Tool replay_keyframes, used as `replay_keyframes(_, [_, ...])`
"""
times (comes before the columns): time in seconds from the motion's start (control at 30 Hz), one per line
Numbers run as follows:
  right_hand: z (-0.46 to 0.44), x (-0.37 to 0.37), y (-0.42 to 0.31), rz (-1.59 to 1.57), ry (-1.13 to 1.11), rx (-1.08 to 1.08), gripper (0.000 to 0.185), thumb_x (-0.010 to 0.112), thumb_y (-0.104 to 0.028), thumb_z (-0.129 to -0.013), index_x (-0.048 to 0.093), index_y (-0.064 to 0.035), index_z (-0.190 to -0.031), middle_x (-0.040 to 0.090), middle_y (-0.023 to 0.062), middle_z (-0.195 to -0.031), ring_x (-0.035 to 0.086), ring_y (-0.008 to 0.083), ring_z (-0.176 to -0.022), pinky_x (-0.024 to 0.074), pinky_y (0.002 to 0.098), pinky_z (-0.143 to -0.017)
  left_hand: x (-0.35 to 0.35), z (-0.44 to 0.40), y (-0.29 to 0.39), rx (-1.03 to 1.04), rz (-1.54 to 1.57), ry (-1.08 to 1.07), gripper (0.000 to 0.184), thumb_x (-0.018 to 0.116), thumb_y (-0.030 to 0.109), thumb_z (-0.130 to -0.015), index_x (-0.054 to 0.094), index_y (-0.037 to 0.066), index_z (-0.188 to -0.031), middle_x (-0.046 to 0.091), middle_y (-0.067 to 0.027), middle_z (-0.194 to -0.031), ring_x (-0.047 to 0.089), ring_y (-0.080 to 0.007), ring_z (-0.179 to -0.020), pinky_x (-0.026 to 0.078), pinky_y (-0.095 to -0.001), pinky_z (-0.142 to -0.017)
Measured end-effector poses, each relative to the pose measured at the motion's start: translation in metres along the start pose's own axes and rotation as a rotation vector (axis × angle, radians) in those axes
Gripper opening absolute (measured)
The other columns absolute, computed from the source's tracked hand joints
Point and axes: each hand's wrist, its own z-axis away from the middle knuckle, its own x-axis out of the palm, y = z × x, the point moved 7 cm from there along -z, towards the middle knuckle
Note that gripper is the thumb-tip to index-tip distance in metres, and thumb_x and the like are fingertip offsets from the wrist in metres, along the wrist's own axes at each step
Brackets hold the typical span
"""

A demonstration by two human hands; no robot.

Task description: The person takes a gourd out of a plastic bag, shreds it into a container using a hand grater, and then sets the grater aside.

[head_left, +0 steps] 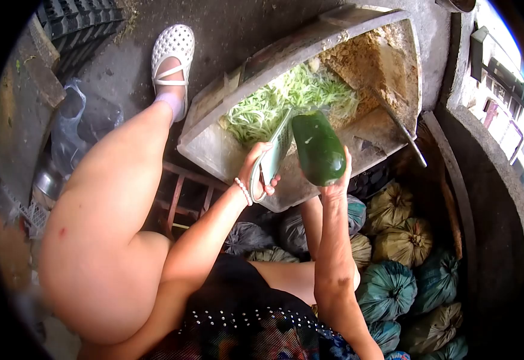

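Note:
My left hand (259, 175) is closed around the looped handle of a pale green grater (281, 143), which slants over the trough. A large dark green gourd (319, 147) rests in my right hand (341, 174), its fingers wrapped round the lower end and partly hidden behind it. The gourd's upper end is close beside the grater; whether they touch I cannot tell. Below both lies a heap of pale green shreds (286, 96) inside a worn grey trough (229, 79).
Brown crumbly meal (385, 57) fills the trough's far right part, with a stick (403, 129) leaning over its edge. Several tied plastic bags (388, 291) lie at lower right. A clear plastic bag (73, 129) and a tyre (82, 24) are on the left.

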Motion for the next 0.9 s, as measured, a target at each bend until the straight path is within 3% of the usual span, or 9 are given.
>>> replay_keyframes(0.07, [0.001,-0.01,0.008,-0.119,-0.162,0.06,0.059,0.052,-0.046,-0.089,0.05,-0.0033,-0.13,0.058,0.0212,-0.122,0.057,0.046,-0.105,0.0515,0.0594,-0.084,-0.002,-0.004,-0.001,0.004,-0.001,0.002,0.048,0.054,0.059,-0.078,0.054,0.017,-0.1,0.051,-0.0056,-0.077,0.052,-0.0196,-0.057,0.031,-0.0262,-0.039])
replay_keyframes(0.17, [-0.002,-0.046,0.02,-0.159,-0.014,-0.035,0.059,0.056,-0.047,-0.088,0.051,-0.0067,-0.131,0.056,0.0174,-0.129,0.056,0.0387,-0.115,0.0474,0.0618,-0.091,0.0,-0.002,-0.002,0.014,-0.009,0.008,0.048,0.054,0.059,-0.078,0.053,0.017,-0.101,0.051,-0.0059,-0.077,0.05,-0.0193,-0.055,0.032,-0.026,-0.038])
replay_keyframes(0.3, [0.014,-0.023,0.033,-0.058,0.024,0.045,0.064,0.057,-0.047,-0.087,0.045,-0.0058,-0.134,0.048,0.0213,-0.136,0.053,0.0444,-0.116,0.0458,0.0721,-0.081,0.002,-0.004,-0.003,0.03,-0.022,0.004,0.052,0.055,0.06,-0.078,0.054,0.014,-0.101,0.052,-0.0072,-0.074,0.049,-0.017,-0.053,0.034,-0.0246,-0.036])
replay_keyframes(0.5, [0.0,-0.042,0.019,0.324,0.326,-0.135,0.059,0.052,-0.027,-0.089,0.036,0.0011,-0.138,0.051,0.0215,-0.118,0.059,0.0336,-0.095,0.0568,0.0463,-0.071,-0.001,-0.003,-0.009,0.055,-0.116,0.168,0.06,0.059,0.06,-0.075,0.053,0.006,-0.101,0.051,-0.0087,-0.068,0.049,-0.0146,-0.052,0.036,-0.0244,-0.036])
replay_keyframes(0.57, [0.016,-0.036,-0.009,0.785,0.695,-0.412,0.064,0.054,-0.02,-0.087,0.031,0.0001,-0.143,0.05,0.0215,-0.122,0.059,0.0329,-0.097,0.0562,0.0416,-0.072,0.0,-0.004,-0.012,0.037,-0.093,0.137,0.062,0.061,0.06,-0.074,0.052,0.006,-0.102,0.051,-0.0086,-0.07,0.05,-0.0137,-0.055,0.035,-0.0228,-0.035])
replay_keyframes(0.63, [0.019,-0.007,-0.025,0.888,0.715,-0.58,0.075,0.061,-0.014,-0.081,0.026,-0.0028,-0.147,0.047,0.0244,-0.129,0.055,0.0361,-0.109,0.0523,0.043,-0.083,-0.003,-0.008,-0.011,0.083,-0.196,0.171,0.064,0.062,0.061,-0.072,0.051,0.006,-0.103,0.05,-0.0078,-0.071,0.05,-0.0122,-0.058,0.034,-0.0211,-0.036])
replay_keyframes(0.7, [0.017,0.042,-0.041,1.565,0.576,-1.009,0.084,0.069,-0.012,-0.074,0.028,-0.0068,-0.147,0.043,0.0208,-0.135,0.052,0.0356,-0.113,0.0471,0.0463,-0.091,0.0,-0.005,-0.008,0.105,-0.281,0.177,0.067,0.064,0.062,-0.07,0.05,0.007,-0.104,0.05,-0.007,-0.073,0.051,-0.0111,-0.06,0.034,-0.0203,-0.036])
replay_keyframes(0.8, [0.014,0.113,-0.039,1.959,0.386,-1.214,0.091,0.076,-0.012,-0.065,0.031,-0.0065,-0.145,0.042,0.0217,-0.137,0.051,0.0383,-0.116,0.0441,0.0439,-0.098,0.001,-0.003,-0.005,0.085,-0.276,0.166,0.065,0.064,0.063,-0.069,0.051,0.008,-0.102,0.052,-0.0066,-0.071,0.05,-0.011,-0.058,0.034,-0.0208,-0.037])
replay_keyframes(0.9, [-0.011,0.168,-0.033,2.489,0.262,-1.086,0.091,0.081,-0.015,-0.059,0.037,-0.0074,-0.138,0.044,0.0223,-0.134,0.047,0.0403,-0.12,0.0465,0.0423,-0.097,-0.002,-0.004,-0.007,0.046,-0.205,0.186,0.064,0.064,0.063,-0.07,0.053,0.008,-0.1,0.053,-0.0069,-0.07,0.05,-0.0115,-0.057,0.034,-0.0224,-0.037])
